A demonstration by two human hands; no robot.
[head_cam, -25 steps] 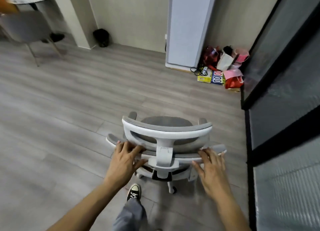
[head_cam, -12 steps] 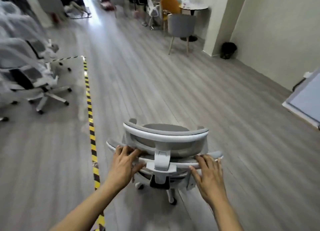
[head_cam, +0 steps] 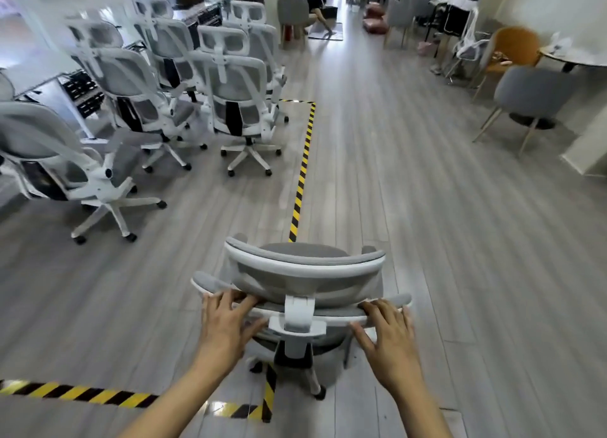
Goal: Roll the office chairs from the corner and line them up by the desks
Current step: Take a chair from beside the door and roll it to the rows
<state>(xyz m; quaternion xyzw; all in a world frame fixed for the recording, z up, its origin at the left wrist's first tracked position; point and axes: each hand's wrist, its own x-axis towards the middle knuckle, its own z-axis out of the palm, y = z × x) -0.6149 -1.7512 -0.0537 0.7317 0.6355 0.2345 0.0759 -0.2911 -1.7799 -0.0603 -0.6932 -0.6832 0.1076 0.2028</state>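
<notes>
Fingers [head_cam: 230,298] of your left hand [head_cam: 226,326] curl over the top backrest rail of the office chair [head_cam: 305,273], thumb beneath, gripping it. Your right hand [head_cam: 392,335] lies flatter, fingers almost straight on that rail, pressing rather than clasping. With so uneven a hold, the chair, which straddles the near corner of the hazard tape [head_cam: 302,174], could swivel and veer left of the tape into the parked chairs [head_cam: 243,86], or a caster [head_cam: 320,395] could snag on the tape's edge.
</notes>
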